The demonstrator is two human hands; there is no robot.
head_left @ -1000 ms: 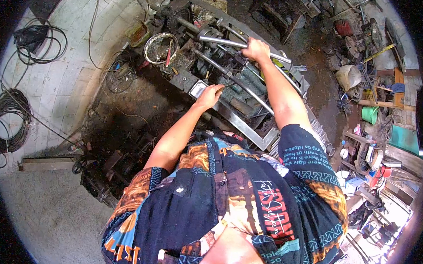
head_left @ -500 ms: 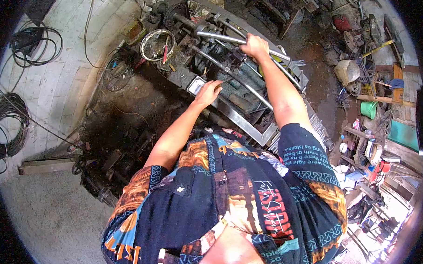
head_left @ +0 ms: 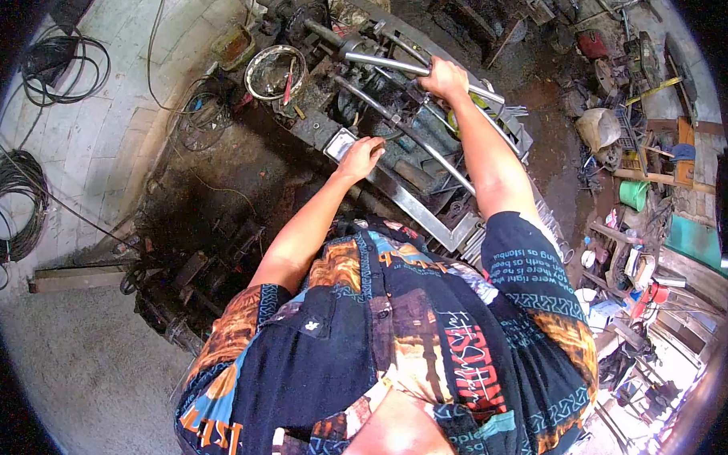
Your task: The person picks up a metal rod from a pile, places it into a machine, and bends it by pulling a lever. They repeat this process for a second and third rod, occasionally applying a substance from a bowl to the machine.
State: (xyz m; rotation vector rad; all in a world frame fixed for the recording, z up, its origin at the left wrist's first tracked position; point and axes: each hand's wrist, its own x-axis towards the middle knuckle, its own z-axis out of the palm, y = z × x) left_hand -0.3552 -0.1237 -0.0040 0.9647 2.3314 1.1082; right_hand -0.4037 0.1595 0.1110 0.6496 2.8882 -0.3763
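Observation:
A long metal machine frame (head_left: 415, 200) with shiny round rods lies ahead of me. My right hand (head_left: 447, 80) is wrapped round a thick silver bar (head_left: 386, 64) that slants over the frame. Near the frame's close edge, beside a small white-faced plate (head_left: 341, 143), is my left hand (head_left: 361, 158), its fingers curled together; what they hold, if anything, is too small to make out. A thinner rod (head_left: 433, 151) runs between my two hands.
A round tub (head_left: 250, 77) with a red-handled tool stands left of the machine. Coiled black cables (head_left: 17, 207) lie on the left floor. At the right are a green bucket (head_left: 634, 195), a yellow bar (head_left: 653, 91) and piled scrap parts.
The view has shifted slightly. My right hand is still on the silver bar, and my left hand stays by the plate with hardly any movement.

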